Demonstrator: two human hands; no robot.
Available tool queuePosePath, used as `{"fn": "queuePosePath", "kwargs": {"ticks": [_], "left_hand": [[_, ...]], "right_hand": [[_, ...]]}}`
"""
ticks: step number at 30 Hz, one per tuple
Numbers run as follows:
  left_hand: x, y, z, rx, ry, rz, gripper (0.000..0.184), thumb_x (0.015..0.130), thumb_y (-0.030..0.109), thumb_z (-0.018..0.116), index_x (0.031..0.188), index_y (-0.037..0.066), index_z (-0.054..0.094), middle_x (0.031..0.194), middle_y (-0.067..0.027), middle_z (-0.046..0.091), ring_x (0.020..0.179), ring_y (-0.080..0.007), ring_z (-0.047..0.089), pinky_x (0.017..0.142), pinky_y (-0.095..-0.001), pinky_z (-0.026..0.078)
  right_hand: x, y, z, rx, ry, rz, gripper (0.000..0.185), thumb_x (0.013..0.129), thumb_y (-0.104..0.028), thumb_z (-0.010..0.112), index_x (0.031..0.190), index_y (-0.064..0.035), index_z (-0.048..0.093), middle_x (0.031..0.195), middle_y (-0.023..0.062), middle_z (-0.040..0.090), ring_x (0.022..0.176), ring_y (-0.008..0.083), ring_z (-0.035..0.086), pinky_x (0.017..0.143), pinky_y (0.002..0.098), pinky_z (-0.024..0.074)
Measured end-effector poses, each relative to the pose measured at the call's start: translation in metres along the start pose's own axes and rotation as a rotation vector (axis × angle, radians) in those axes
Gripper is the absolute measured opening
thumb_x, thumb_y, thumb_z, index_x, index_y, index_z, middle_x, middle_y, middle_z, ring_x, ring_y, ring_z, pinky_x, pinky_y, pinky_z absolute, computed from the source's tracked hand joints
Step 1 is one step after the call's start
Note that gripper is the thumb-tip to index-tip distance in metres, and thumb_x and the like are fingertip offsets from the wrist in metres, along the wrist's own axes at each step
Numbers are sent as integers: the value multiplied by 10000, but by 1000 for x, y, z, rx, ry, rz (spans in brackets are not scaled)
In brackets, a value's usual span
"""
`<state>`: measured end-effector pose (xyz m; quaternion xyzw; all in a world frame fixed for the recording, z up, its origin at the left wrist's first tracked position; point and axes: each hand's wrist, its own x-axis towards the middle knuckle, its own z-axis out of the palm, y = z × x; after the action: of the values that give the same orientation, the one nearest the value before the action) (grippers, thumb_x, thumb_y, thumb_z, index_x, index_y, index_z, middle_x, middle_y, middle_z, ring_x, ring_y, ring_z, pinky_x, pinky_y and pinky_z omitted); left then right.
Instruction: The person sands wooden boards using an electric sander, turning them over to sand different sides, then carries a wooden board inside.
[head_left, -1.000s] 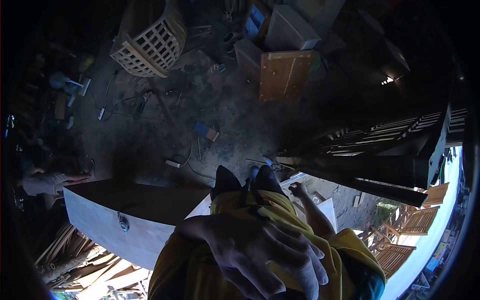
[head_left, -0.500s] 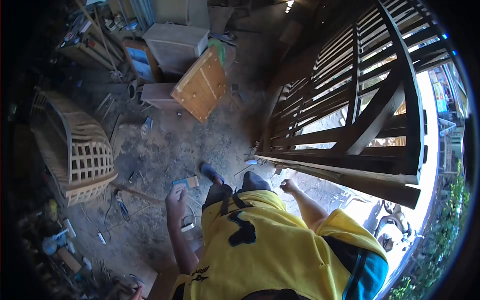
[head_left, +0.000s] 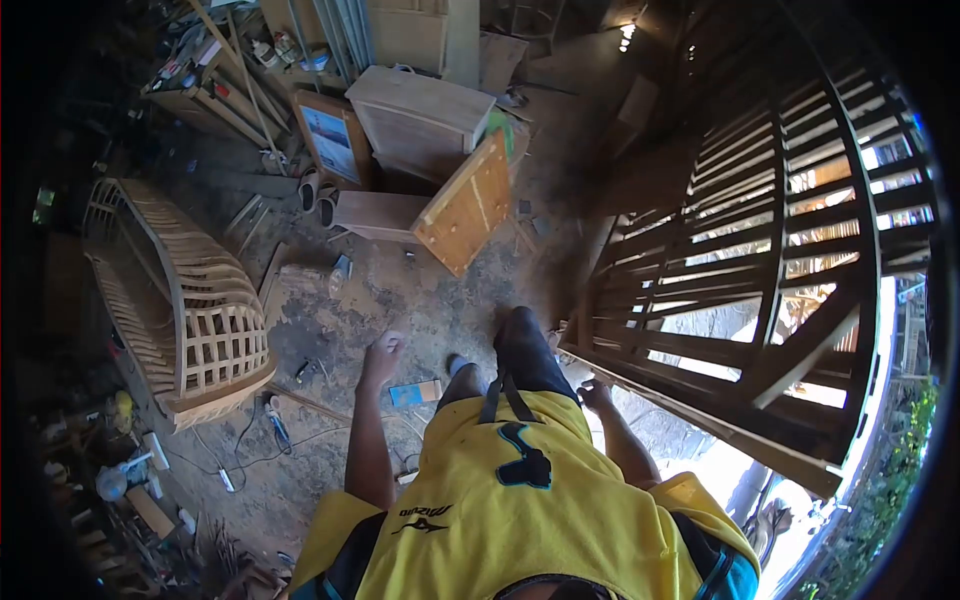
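My left hand [head_left: 381,360] hangs over the dirt floor, its fingers curled in. Whether anything small sits inside them I cannot make out. Below and right of it, a flat blue and brown box [head_left: 414,393] lies on the floor by my foot. My right hand [head_left: 596,395] is closed beside my right leg, near the lower rail of a large dark slatted wooden frame [head_left: 770,385]. Its fingers hide whatever they may hold.
A curved wooden lattice piece [head_left: 215,340] stands at left. Ahead are a wooden cabinet [head_left: 425,110], a tilted wooden panel [head_left: 465,205] and a framed picture [head_left: 330,140]. Cables and a power strip [head_left: 226,480] lie on the floor at lower left.
My view has shifted, so the cabinet and lattice piece appear further right. My right leg now reaches further forward. My left hand appears higher, away from the flat box.
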<state>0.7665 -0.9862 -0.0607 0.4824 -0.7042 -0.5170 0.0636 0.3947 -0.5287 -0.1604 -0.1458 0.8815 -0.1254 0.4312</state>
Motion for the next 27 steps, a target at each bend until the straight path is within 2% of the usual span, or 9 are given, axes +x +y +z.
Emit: {"fn": "queuePosePath", "kwargs": {"ticks": [3, 7, 10, 12, 19, 23, 25, 26, 27], "left_hand": [[38, -34, 32, -70, -59, 6, 271, 1026, 236, 711, 1183, 15, 725, 1111, -169, 798, 1067, -294, 780, 936, -397, 599], [51, -40, 48, 285, -109, -65, 256, 1024, 227, 713, 1180, 25, 734, 1093, -150, 796, 1085, -283, 773, 947, -396, 596], [39, -17, 51, -14, 10, -139, 257, 1015, 233, 725, 1170, 29, 742, 1101, -144, 789, 1084, -295, 766, 958, -409, 591], [75, -15, 50, -99, 123, -35, 290, 1005, 238, 739, 1196, 20, 723, 1115, -162, 783, 1060, -317, 764, 958, -419, 589], [236, 72, 34, 210, 79, 164, 610, 941, 220, 784, 1479, 37, 559, 1393, -232, 647, 1295, -393, 629, 1122, -474, 494], [317, 127, 37, 356, -56, 183, 828, 914, 266, 810, 1604, 44, 411, 1512, -268, 554, 1402, -425, 542, 1207, -492, 414], [357, 128, 40, 396, -167, 168, 874, 902, 279, 823, 1618, 36, 384, 1544, -274, 525, 1426, -423, 524, 1215, -489, 409], [377, 124, 41, 426, -227, 127, 921, 890, 292, 836, 1631, 29, 357, 1577, -279, 496, 1449, -422, 506, 1223, -485, 403], [397, 114, 43, 391, -290, 145, 975, 866, 311, 861, 1635, 10, 343, 1615, -300, 454, 1472, -423, 491, 1236, -479, 395]], "right_hand": [[24, -29, -14, 72, -31, 111, 473, 878, -309, 823, 1239, -17, 733, 904, 189, 805, 783, 249, 793, 784, 395, 631], [110, -59, -43, -255, 16, -31, 483, 871, -411, 805, 1247, -114, 751, 1072, 167, 808, 926, 334, 782, 828, 439, 604], [134, -128, -103, -455, -76, -267, 476, 925, -456, 716, 1279, -138, 738, 1167, 178, 782, 1092, 419, 731, 917, 480, 589], [144, -195, -140, -164, 65, -259, 442, 957, -422, 652, 1257, -109, 739, 1264, 217, 741, 1218, 422, 677, 1061, 510, 529], [183, -282, -174, 256, 125, -196, 440, 930, -328, 703, 1265, -45, 729, 1135, 192, 796, 1090, 370, 761, 967, 441, 592], [115, -252, -133, 101, 312, -279, 423, 942, -304, 722, 1275, -43, 720, 1070, 168, 810, 1028, 352, 781, 933, 428, 604], [84, -195, -72, 213, 398, -22, 421, 940, -286, 744, 1274, -32, 715, 1015, 173, 808, 920, 331, 794, 890, 427, 610], [43, -197, -66, 599, 273, 281, 397, 914, -327, 733, 1204, -57, 758, 1107, 233, 776, 1127, 403, 727, 1012, 480, 553], [29, -139, -3, 424, 400, 251, 378, 943, -234, 745, 1231, 8, 720, 883, 208, 786, 747, 262, 785, 756, 412, 620]]}}
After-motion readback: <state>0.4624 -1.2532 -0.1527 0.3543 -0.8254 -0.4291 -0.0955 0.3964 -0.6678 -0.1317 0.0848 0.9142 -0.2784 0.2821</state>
